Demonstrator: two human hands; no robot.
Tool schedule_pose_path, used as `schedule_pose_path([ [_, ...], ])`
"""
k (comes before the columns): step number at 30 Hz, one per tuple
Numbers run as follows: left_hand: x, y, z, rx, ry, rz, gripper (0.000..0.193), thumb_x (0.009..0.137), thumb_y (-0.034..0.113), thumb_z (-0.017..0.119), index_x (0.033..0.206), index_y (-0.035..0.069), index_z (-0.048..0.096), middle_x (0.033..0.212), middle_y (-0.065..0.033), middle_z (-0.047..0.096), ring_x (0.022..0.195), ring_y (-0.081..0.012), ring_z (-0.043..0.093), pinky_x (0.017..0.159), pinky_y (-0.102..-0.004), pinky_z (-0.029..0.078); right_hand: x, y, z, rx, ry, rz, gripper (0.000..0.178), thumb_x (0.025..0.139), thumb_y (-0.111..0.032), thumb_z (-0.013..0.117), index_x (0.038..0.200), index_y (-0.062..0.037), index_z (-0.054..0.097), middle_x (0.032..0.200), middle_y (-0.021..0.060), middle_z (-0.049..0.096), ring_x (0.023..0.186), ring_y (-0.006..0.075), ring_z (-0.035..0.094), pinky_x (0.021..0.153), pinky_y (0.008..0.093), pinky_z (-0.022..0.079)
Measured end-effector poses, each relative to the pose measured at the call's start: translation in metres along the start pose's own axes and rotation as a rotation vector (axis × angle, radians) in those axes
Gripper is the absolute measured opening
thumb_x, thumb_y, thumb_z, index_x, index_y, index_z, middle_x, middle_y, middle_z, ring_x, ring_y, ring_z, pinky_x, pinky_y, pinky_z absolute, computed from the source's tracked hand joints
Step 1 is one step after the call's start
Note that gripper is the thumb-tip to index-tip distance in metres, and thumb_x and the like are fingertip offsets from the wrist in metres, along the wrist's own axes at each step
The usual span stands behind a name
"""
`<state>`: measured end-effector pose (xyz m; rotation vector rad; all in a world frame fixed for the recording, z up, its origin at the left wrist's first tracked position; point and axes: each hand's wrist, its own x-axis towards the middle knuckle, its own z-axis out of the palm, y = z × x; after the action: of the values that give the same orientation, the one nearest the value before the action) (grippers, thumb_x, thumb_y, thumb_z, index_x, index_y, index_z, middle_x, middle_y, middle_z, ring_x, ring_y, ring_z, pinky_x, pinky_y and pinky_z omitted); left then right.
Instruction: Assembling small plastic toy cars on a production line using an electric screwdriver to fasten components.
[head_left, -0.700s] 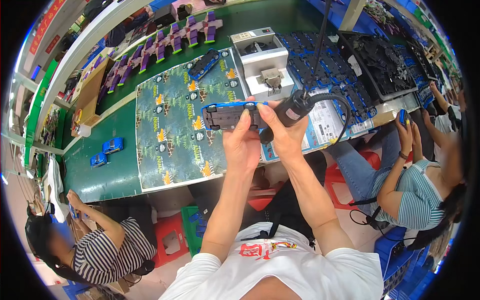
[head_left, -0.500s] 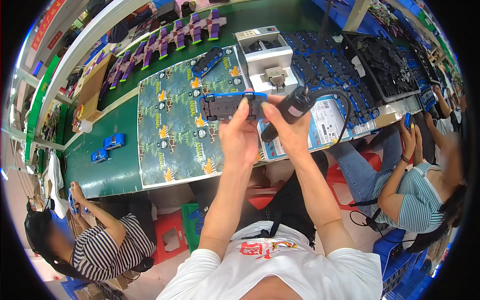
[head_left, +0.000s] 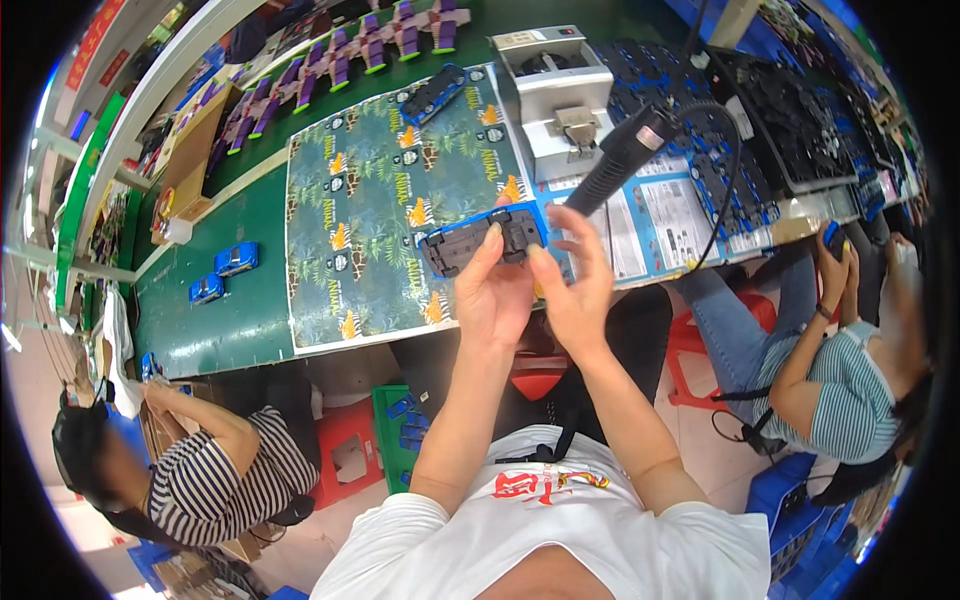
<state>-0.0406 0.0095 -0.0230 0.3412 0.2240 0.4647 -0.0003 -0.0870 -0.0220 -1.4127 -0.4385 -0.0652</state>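
Fingers of our left hand [head_left: 492, 290] are pinching the toy car [head_left: 483, 240] belly-up above the mat [head_left: 380, 200] — our right hand [head_left: 578, 285] is hovering open, empty. Driver [head_left: 625, 150] is hanging idle, so fastening looks either finished or pending.

A green bench [head_left: 255, 290] carries a printed mat [head_left: 390, 210] and two blue toy cars [head_left: 222, 274].

Toy car [head_left: 483, 240]: blue rim, black underside. Mat [head_left: 385, 200]: dark green jungle print, orange-white animal motifs. Counter [head_left: 230, 320]: green. Two small cars [head_left: 222, 273]: blue. Power screwdriver [head_left: 622, 155]: black. Machine [head_left: 555, 95]: grey-white.
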Motion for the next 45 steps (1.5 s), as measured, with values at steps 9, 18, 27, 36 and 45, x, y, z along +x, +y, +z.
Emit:
schedule_pose_path([
  [9,-0.044,0.009,-0.046,0.052,-0.119,-0.111,0.061,0.086,0.028,0.072,0.139,0.009,0.048,0.134,-0.0129,0.057,0.129,-0.0296,0.051,0.11,-0.0514,0.039,-0.001,-0.016,-0.01,0.108,-0.214,0.122,0.026,0.083,-0.014,0.078,0.1,0.0042,0.07,0.094,0.009,0.068,0.087,0.0127,0.063,0.08,0.0268,0.049],
  [18,-0.077,0.048,-0.043,1.21,-0.282,-0.062,0.049,0.084,0.01,0.077,0.127,0.003,0.056,0.104,-0.0047,0.066,0.095,-0.01,0.06,0.085,-0.0289,0.049,-0.023,-0.013,-0.019,0.038,-0.582,0.155,0.027,0.083,-0.013,0.077,0.104,0.0021,0.069,0.099,0.009,0.066,0.09,0.0145,0.061,0.081,0.0277,0.048],
  [27,-0.097,0.014,-0.054,0.873,-0.183,0.079,0.041,0.089,0.014,0.074,0.124,0.002,0.056,0.111,-0.0053,0.065,0.1,-0.0124,0.061,0.089,-0.0289,0.049,-0.058,-0.018,-0.01,0.468,-0.356,0.451,0.03,0.085,-0.002,0.074,0.112,0.0061,0.064,0.11,0.0084,0.062,0.095,0.0121,0.063,0.084,0.0259,0.052],
  [36,-0.099,0.012,-0.054,0.768,-0.224,0.029,0.043,0.087,0.014,0.077,0.123,0.001,0.057,0.112,-0.0078,0.066,0.102,-0.0142,0.061,0.09,-0.0304,0.05,-0.053,-0.029,-0.015,0.43,-0.38,0.366,0.026,0.081,-0.006,0.074,0.104,0.0052,0.068,0.1,0.0071,0.063,0.09,0.0103,0.059,0.08,0.0226,0.047],
  [45,-0.105,-0.009,-0.068,0.87,0.054,0.109,0.039,0.092,0.012,0.071,0.126,0.001,0.057,0.111,-0.0052,0.065,0.1,-0.0123,0.061,0.089,-0.0285,0.05,-0.076,0.004,-0.004,0.409,-0.283,0.571,0.036,0.09,-0.011,0.071,0.121,0.0054,0.063,0.113,0.01,0.067,0.097,0.0116,0.064,0.085,0.0249,0.051],
])
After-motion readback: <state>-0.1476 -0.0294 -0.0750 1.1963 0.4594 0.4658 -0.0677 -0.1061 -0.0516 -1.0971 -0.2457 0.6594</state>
